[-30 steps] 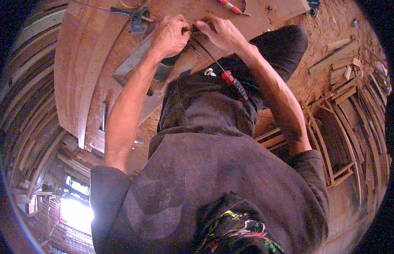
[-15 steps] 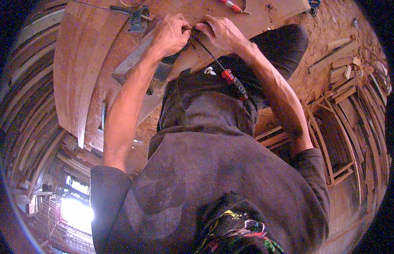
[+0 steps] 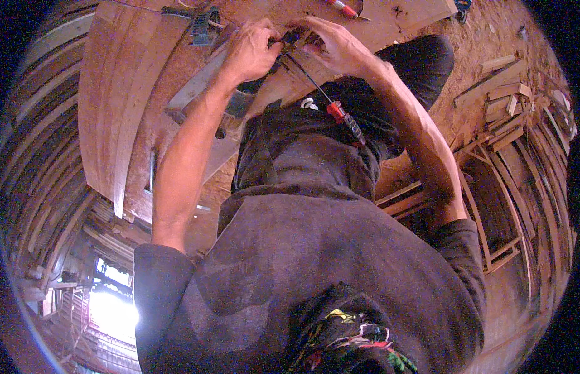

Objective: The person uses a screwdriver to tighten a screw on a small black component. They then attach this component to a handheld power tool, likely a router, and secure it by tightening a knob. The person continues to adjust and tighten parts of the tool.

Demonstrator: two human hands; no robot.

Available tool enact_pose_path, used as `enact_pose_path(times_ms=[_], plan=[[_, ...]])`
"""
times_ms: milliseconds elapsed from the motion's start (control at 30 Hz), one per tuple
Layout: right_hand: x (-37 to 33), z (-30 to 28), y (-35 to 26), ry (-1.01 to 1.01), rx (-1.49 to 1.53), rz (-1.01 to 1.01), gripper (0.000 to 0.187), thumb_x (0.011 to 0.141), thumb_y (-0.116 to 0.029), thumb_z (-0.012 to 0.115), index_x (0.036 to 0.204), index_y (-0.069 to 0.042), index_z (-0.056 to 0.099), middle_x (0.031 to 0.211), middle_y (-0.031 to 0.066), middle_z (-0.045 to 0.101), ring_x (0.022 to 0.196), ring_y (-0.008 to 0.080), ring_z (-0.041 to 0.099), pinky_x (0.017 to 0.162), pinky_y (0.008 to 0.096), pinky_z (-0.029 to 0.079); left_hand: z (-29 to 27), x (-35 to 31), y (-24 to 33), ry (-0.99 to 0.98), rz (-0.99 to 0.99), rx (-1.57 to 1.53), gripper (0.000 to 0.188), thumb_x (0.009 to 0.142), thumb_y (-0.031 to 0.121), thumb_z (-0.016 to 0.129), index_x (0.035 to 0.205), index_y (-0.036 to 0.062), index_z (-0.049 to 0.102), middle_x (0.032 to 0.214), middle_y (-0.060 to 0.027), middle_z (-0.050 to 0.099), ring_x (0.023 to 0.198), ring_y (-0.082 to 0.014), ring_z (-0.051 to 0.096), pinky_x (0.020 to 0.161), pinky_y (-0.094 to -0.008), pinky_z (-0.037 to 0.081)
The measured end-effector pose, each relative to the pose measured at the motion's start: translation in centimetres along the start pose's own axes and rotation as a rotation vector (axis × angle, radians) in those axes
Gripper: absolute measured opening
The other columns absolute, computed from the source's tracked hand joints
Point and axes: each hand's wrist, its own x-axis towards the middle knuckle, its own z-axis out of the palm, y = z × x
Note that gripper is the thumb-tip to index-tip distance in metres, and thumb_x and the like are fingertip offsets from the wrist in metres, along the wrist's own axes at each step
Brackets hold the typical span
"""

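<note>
My left hand [image 3: 252, 51] is closed, thumb and fingers pinched on a small dark part [image 3: 292, 37] too unclear to name. My right hand [image 3: 333, 47] is right beside it, fingers bent round the other side of that part, fingertips partly hidden. A screwdriver [image 3: 345, 119] with a red and black handle lies against my dark trousers; its thin shaft runs up to between my hands, where its tip is hidden. Under my left forearm is a grey, box-shaped tool [image 3: 196, 93], partly covered. A dark ridged piece [image 3: 205, 28] with a cord lies beyond my left hand.
A red and white pointed tool [image 3: 343, 9] lies on the board at the top. Long curved-looking planks [image 3: 118, 112] lie to the left. Stacked timber [image 3: 47, 137] lines the far left; wood offcuts [image 3: 505, 103] and a wooden frame [image 3: 489, 212] are at the right.
My right hand has opened its grip somewhat and lifted its fingers, so the small dark part shows more between my hands. My left hand and the screwdriver stay nearly in place.
</note>
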Motion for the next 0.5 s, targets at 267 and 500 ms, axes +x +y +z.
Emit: enact_pose_path(times_ms=[267,500], plan=[[0.7,0.2,4.6,-0.11,-0.435,-0.315,0.046,0.091,-0.018,0.063,0.135,-0.007,0.055,0.123,0.0161,0.06,0.108,0.0373,0.064,0.089,0.0444,0.056,0.0,0.7,-1.4,-0.116,0.026,0.033,0.025,0.087,0.021,0.065,0.097,0.0008,0.074,0.108,-0.0186,0.066,0.103,-0.0414,0.061,0.093,-0.0502,0.047],[1.3,0.6,2.9,-0.148,-0.259,-0.114,0.034,0.096,-0.023,0.06,0.125,-0.005,0.06,0.118,0.0176,0.062,0.103,0.0385,0.065,0.085,0.0457,0.056,-0.2,0.2,-0.9,-0.115,-0.05,-0.055,0.026,0.086,0.022,0.063,0.094,-0.0005,0.075,0.104,-0.0198,0.066,0.103,-0.0416,0.06,0.093,-0.0498,0.047]])
